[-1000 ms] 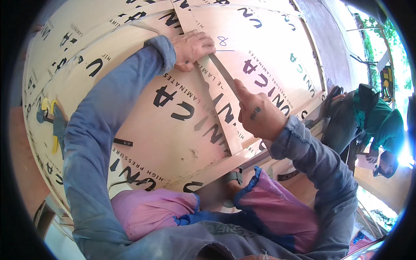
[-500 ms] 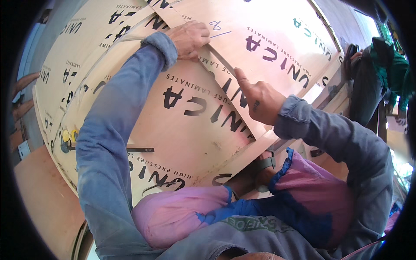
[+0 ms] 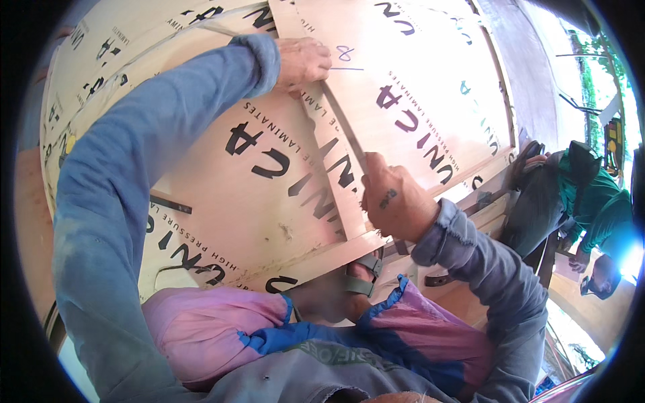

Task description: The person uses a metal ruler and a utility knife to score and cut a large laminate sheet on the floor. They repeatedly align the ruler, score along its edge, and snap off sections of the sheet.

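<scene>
Right hand [image 3: 396, 201]: fingers curled shut around the near end of a thin metal straightedge [image 3: 344, 127], which lies flat along the edge of a narrow laminate strip [image 3: 332, 154].
Left hand [image 3: 302, 62]: fingers pressed together, pinning the far end of the straightedge and strip.
Laminate sheet [image 3: 222, 195]: tan, with dark printed lettering, lying beneath the strip.
Sandalled foot [image 3: 359, 275]: at the sheet's near edge.
Seated person in green [image 3: 591, 201]: at right, well apart.
Step, as judged: scoring or marking along the strip; steady pressure at both ends seems needed.
</scene>
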